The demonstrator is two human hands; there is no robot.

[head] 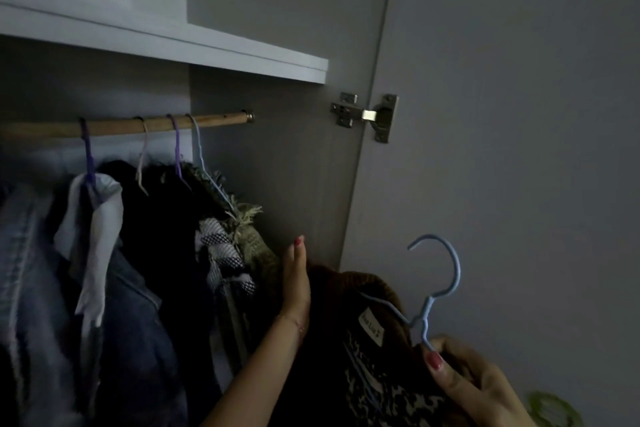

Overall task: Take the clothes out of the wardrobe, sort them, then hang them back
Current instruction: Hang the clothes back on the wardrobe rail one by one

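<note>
the right hand (474,381) pinches the neck of a blue hanger (437,291) at about five o'clock in the view, thumb and fingers clenched on the wire just under the hook. a dark brown knit (374,350) with a pale label hangs from it, low and just in front of the open wardrobe. the left hand (296,282) is flat, fingers straight, pressing sideways against the hung clothes (221,253) toward nine o'clock, grasping nothing.

the rod (131,126) runs across at ten o'clock, with a bare stretch at its right end, past the last hook. judging from this, the step is hanging the knit back. to do it well, keep the flat hand holding the clothes aside, lift the hanger straight up toward eleven o'clock, turn the hook's open side to the rod, and drop it on that bare end. watch the shelf (207,45) above.
</note>
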